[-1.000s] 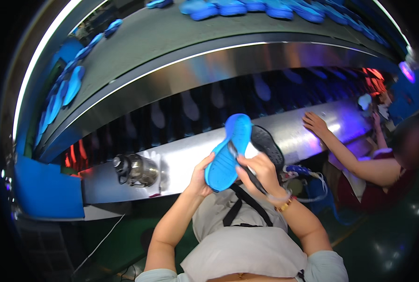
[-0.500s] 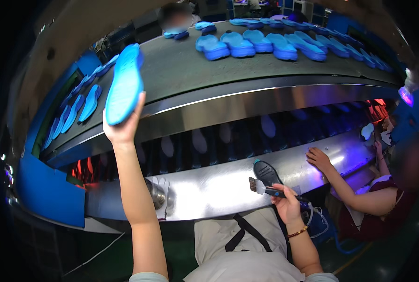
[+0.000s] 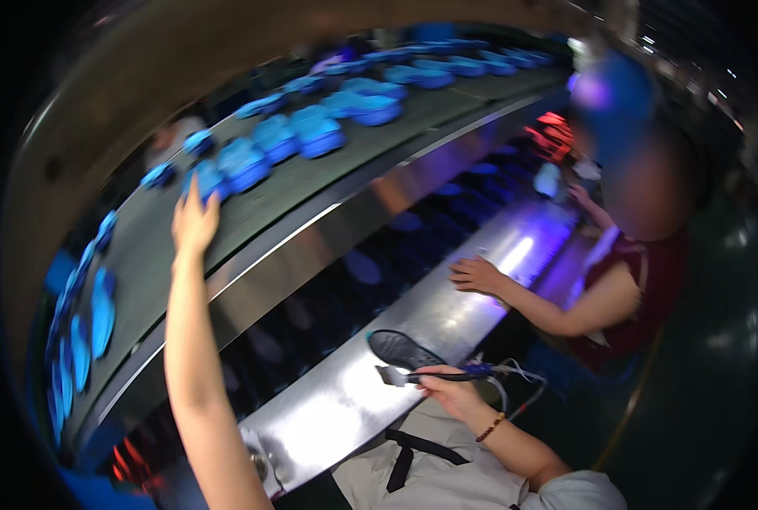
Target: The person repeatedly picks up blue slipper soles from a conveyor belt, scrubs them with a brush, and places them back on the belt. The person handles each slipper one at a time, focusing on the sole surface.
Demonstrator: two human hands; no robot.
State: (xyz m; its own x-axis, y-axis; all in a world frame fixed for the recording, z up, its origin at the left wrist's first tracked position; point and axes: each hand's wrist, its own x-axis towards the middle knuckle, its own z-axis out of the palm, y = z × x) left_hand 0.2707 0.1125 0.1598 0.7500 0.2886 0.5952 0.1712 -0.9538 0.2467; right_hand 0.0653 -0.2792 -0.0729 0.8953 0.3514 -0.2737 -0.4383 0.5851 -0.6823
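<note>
My left hand (image 3: 195, 223) reaches over the dark upper belt (image 3: 251, 223). Its fingers are stretched out and apart, at the near edge of a blue shoe sole (image 3: 206, 180) at the left end of a row. Blur hides whether the fingertips touch it. Low at the centre, my right hand (image 3: 449, 394) is closed around the handle of a flat brush (image 3: 393, 376), bristles pointing left. Just beyond the brush, a black shoe sole (image 3: 404, 348) lies on the shiny metal ledge (image 3: 332, 425).
Several more blue soles (image 3: 100, 313) lie at the belt's left end. Under it runs a dark lower level with soles, glowing red (image 3: 553, 136) at the far end. At right, a co-worker's hand (image 3: 474, 275) rests on the ledge. A metal cup-like container (image 3: 258, 463) stands near my left forearm.
The blue sole that my left hand held up is no longer in it; the hand now reaches to the row on the belt. My view has turned right. The right hand keeps the brush.
</note>
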